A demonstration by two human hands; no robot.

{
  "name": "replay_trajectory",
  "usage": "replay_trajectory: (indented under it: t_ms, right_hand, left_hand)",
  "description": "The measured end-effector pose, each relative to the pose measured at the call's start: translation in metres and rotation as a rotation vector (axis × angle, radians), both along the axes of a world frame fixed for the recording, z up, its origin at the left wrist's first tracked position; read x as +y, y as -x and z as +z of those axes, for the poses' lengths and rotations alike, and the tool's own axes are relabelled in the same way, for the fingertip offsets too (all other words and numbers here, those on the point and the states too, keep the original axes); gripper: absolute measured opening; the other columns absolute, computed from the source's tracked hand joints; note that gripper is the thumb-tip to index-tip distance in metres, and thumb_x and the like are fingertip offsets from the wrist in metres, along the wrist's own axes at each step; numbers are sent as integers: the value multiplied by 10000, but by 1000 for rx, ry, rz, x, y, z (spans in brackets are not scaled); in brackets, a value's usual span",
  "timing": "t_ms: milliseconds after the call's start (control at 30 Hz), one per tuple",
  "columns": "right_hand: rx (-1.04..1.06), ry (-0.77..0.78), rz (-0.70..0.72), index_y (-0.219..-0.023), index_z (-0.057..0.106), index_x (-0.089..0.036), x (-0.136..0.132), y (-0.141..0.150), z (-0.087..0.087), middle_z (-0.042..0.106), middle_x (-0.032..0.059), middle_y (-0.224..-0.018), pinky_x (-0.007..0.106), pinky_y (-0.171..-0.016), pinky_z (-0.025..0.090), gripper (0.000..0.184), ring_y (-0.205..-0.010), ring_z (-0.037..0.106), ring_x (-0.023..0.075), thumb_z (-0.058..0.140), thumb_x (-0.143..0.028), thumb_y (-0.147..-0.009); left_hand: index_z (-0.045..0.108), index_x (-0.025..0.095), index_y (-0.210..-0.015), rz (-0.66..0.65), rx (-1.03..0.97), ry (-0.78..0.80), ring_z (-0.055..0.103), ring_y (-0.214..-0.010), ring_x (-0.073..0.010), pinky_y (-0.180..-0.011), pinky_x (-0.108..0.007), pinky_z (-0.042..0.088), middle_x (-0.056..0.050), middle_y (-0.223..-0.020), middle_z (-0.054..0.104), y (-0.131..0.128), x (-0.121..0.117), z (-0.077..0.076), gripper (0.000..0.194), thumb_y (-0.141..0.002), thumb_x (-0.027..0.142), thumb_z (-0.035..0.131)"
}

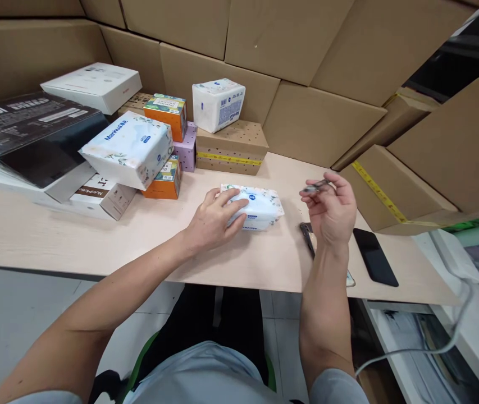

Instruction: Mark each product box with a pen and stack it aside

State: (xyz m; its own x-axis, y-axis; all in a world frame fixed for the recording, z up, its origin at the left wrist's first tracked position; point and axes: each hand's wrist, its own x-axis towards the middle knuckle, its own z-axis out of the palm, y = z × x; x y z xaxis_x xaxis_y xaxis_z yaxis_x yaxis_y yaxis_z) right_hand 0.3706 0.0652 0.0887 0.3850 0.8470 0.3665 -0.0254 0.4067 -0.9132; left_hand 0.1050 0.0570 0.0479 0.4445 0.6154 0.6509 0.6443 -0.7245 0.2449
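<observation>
On the table lies a white-and-blue tissue pack (264,207) with a floral print. My left hand (218,216) rests over its left end, with fingers stretched out and apart on the wrapper. To the right of the pack, my right hand (332,210) is raised above the table. Its thumb and fingertips pinch a small, dark, thin object (315,187), too blurred to identify. Partly hidden behind my right wrist is a dark-edged item (306,235) lying flat on the table.
A black smartphone (375,257) lies to the right. At the back left, a second tissue pack (129,147), orange boxes (167,115) and a black box (32,134) are piled up. Another tissue pack (218,104) sits on a brown carton (231,147). Cardboard panels (298,45) wall the table's back.
</observation>
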Motion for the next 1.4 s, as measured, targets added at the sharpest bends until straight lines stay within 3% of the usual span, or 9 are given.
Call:
replay_trajectory:
  t_ms: [100,200,267,500,800,1233,1400]
  right_hand:
    - [44,-139,79,-1015,550,-285,-3,15,3,752,-55,-865,241,-646,562,382,-643,695,103,818,-332,-747]
    - [1,-162,81,-992,574,-266,-7,31,3,673,-62,-688,228,-523,503,328,-505,605,95,707,-549,-892]
    - [-56,-143,77,-989,620,-243,-11,40,1,630,-57,-642,224,-471,455,364,-468,558,89,626,-605,-944]
    - [-410,-56,119,-901,637,-220,-17,55,-11,673,-31,-680,245,-557,481,310,-563,613,114,655,-527,-940]
    - [-619,-11,66,-852,618,-219,-18,56,-8,669,-11,-703,278,-619,484,309,-600,619,138,566,-491,-991]
    - [-683,-12,85,-819,599,-215,-17,58,-5,676,-2,-724,264,-615,486,333,-596,616,124,556,-504,-979]
    - [-545,-22,90,-849,612,-215,-17,60,-7,675,-17,-705,240,-583,481,325,-584,615,108,598,-512,-979]
  left_hand:
    - [720,223,-1248,-10,5,-35,637,-1206,-305,-1097,-533,472,-140,-1379,684,-7,-8,-3,312,-1008,327,552]
    - [717,249,-1234,37,6,-122,573,-1266,-384,-1033,-586,439,-113,-1330,714,-13,-14,-5,288,-975,309,608]
    - [712,248,-1228,56,8,-175,531,-1315,-420,-1014,-585,417,-103,-1300,726,-16,-16,-7,283,-962,295,628]
    - [655,195,-1200,-56,1,-277,635,-1119,-283,-972,-455,484,-98,-1161,742,-19,-11,-7,232,-982,232,583]
    - [636,180,-1169,-92,-21,-281,634,-1064,-267,-955,-447,560,-105,-1097,722,-20,-8,-4,207,-974,212,575]
    - [639,187,-1171,-94,-25,-281,633,-1060,-267,-949,-450,562,-103,-1087,722,-20,-9,-3,211,-974,213,567]
    - [650,187,-1175,-100,-28,-242,629,-1077,-270,-963,-455,556,-110,-1096,721,-19,-9,-4,219,-978,219,559]
